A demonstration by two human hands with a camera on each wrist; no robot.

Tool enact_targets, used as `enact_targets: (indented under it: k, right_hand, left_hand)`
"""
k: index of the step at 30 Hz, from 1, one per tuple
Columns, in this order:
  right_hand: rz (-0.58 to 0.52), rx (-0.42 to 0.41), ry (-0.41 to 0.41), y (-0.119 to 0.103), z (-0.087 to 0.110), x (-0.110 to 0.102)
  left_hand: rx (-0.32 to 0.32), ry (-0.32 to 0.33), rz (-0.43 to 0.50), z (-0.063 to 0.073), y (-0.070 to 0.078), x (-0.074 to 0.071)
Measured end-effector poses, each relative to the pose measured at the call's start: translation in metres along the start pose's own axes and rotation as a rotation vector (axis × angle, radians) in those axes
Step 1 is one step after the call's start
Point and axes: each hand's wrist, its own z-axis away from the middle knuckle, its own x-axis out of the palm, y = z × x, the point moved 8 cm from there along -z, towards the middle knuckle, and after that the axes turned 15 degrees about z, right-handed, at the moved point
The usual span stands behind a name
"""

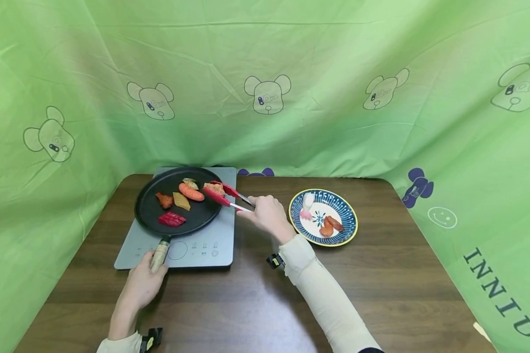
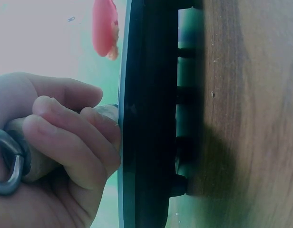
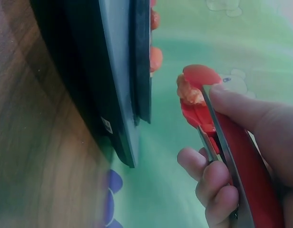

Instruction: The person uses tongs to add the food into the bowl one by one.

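Note:
My left hand (image 1: 142,284) grips the pale handle (image 1: 161,251) of a round black frying pan (image 1: 200,213). Fingers curl round that handle in the left wrist view, where a metal ring (image 2: 15,166) shows at its end. My right hand (image 1: 270,214) holds red-tipped tongs (image 3: 244,166), thumb on one arm and fingers round the other. Pinched between the tong tips is a lumpy, golden-brown food piece (image 3: 188,92), over the pan's right rim. In the pan lie a sausage (image 1: 191,191), a red meat slab (image 1: 172,219), a brown drumstick-like piece (image 1: 164,200) and a yellowish piece (image 1: 181,201).
The pan sits on a grey induction cooker (image 1: 223,235) at the table's back left. Right of my right hand, a blue-patterned plate (image 1: 350,215) bears a white-and-pink piece (image 1: 307,205) and shrimp-like orange pieces (image 1: 329,226). A green cloth (image 1: 265,142) hangs behind the wooden table (image 1: 229,314).

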Motion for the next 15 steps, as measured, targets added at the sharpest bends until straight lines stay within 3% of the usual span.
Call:
enact_targets:
  k: [15]
  right_hand:
    - [0.061,0.046,-0.009,-0.009,-0.022,0.014]
  left_hand:
    - [0.007,-0.001,0.000,-0.001,-0.001,0.000]
